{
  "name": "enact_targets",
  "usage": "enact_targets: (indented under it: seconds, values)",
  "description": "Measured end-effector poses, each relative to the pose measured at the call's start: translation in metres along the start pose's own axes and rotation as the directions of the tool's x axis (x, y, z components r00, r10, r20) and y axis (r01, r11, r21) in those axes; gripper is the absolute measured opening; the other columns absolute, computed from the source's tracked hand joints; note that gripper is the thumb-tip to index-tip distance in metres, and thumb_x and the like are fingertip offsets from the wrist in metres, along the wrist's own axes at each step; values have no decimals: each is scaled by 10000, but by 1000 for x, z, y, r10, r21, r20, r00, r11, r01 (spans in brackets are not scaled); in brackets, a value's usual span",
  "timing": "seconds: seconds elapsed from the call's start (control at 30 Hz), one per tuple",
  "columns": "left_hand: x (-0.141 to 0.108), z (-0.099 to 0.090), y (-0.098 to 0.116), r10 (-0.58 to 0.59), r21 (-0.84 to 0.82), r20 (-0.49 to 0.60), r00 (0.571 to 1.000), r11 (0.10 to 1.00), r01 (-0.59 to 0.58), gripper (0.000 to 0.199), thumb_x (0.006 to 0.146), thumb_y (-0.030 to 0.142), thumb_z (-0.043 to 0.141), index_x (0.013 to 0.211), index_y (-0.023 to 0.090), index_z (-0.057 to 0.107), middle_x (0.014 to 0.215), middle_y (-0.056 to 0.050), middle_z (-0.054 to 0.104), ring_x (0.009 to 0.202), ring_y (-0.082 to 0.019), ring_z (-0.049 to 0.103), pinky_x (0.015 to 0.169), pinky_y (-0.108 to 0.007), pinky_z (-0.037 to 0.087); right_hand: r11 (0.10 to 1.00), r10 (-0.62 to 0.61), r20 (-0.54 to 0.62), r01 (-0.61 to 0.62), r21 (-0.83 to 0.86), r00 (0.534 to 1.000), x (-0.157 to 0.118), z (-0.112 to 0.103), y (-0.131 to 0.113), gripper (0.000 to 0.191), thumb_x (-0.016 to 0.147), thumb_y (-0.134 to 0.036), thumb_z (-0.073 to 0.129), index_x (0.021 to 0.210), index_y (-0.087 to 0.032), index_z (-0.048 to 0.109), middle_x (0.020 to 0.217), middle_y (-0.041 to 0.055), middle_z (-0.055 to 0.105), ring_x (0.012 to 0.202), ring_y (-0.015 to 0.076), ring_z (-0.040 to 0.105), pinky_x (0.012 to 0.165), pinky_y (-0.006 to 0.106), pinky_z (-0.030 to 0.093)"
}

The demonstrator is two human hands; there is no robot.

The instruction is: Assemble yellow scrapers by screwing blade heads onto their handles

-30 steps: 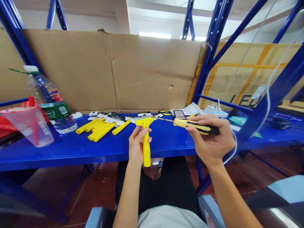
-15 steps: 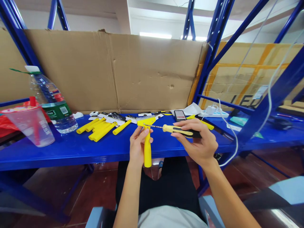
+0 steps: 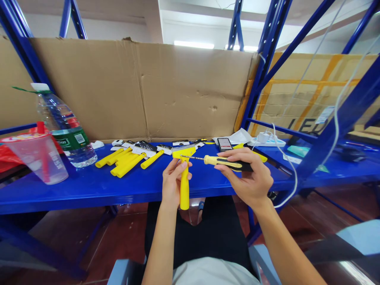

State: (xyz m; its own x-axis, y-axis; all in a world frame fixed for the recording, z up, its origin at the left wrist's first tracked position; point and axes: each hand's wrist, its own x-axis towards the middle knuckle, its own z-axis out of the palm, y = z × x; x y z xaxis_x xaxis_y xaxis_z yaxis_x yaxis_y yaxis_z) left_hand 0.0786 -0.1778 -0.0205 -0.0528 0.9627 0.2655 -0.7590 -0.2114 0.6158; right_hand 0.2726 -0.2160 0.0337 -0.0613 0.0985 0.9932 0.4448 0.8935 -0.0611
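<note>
Starting at the left of the blue metal table [image 3: 89,194], a clear plastic cup [image 3: 35,160] with a red straw [image 3: 42,158] stands beside a large water bottle [image 3: 63,136]. Next, several yellow plastic handles [image 3: 121,164] lie in a loose group, with black-and-white packaging cards [image 3: 144,147] behind them. In front of the table's edge, the left hand [image 3: 175,186] grips a yellow scraper [image 3: 184,186] upright by its handle, fingers [image 3: 178,168] curled closed around it. Just right of that, the right hand [image 3: 246,174] holds a yellow-and-black screwdriver [image 3: 222,161] level, fingers [image 3: 228,155] wrapped around the grip, its thin shaft crossing the scraper's head. Beyond that hand lie a phone [image 3: 225,144] and a white power strip [image 3: 268,143].
</note>
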Motion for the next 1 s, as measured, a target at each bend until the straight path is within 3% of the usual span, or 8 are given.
enact_targets:
  seconds: [0.23,0.43,0.57,0.7,0.8,1.0]
  values:
    - [-1,0,1,-7,18,23,1000,1000,6,272,741,208,979,972,169,841,956,-65,800,769,-155,740,543,-203,501,999,44,-29,-44,8,999,0,1,0,342,872,-157,933,1090,-261,691,1006,47,809,943,263,805,859,446,668]
    - [-3,1,2,-9,33,55,998,999,7,260,744,190,974,979,179,864,939,-65,796,746,-152,730,540,-214,505,983,182,-61,-181,19,981,0,0,-1,272,920,-196,896,1082,-262,688,999,39,784,1000,263,807,895,424,669]
    - [-3,2,1,3,50,42,999,999,-5,259,750,199,974,986,185,869,942,-63,793,767,-158,733,546,-217,515,980,198,19,-199,31,980,1,-5,-2,297,935,-173,866,1139,-260,668,1066,49,762,1057,266,785,976,452,638]
    - [-1,0,0,46,51,6,999,998,-46,285,733,215,989,990,190,869,947,-58,789,807,-163,741,540,-205,513,983,166,171,-177,56,971,4,-11,-7,372,942,-125,815,1238,-261,636,1203,87,748,1194,299,741,1081,529,585]
    - [0,-2,-2,41,73,16,999,996,-42,306,725,226,1002,1001,188,874,948,-63,795,755,-152,731,539,-214,523,985,128,192,-147,91,973,6,-14,-11,384,944,-74,791,1246,-263,649,1209,88,775,1193,303,755,1103,558,578]
    - [0,-2,-3,51,104,19,999,993,-52,285,735,240,1001,986,181,880,939,-75,806,681,-131,704,536,-223,525,1000,13,178,-12,-5,984,8,-16,-14,419,891,-73,880,1216,-265,697,1118,72,820,1037,284,803,908,461,636]
